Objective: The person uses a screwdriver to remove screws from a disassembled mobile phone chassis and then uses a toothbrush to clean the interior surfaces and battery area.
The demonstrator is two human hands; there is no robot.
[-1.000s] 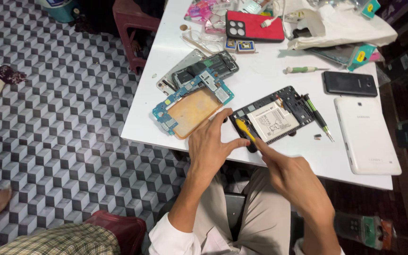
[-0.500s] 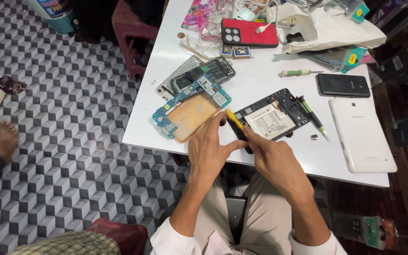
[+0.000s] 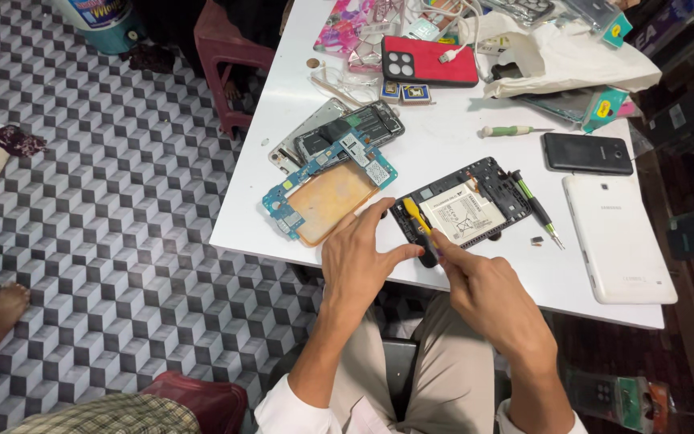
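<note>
We grip the yellow-handled pry tool (image 3: 418, 219) in our right hand (image 3: 487, 299); our left hand (image 3: 357, 259), holding nothing, steadies the opened tablet (image 3: 466, 210). If the tip slips, it may puncture the battery (image 3: 461, 214).

My left hand (image 3: 361, 261) covers near corner of opened tablet (image 3: 466, 207); yellow tool (image 3: 419, 222) tip hidden under fingers. Bucket (image 3: 100, 20) cut off up top.

Opened black tablet (image 3: 463, 210), white battery exposed, flat near table edge; yellow-tipped pry tool (image 3: 418, 221) on its corner.
</note>
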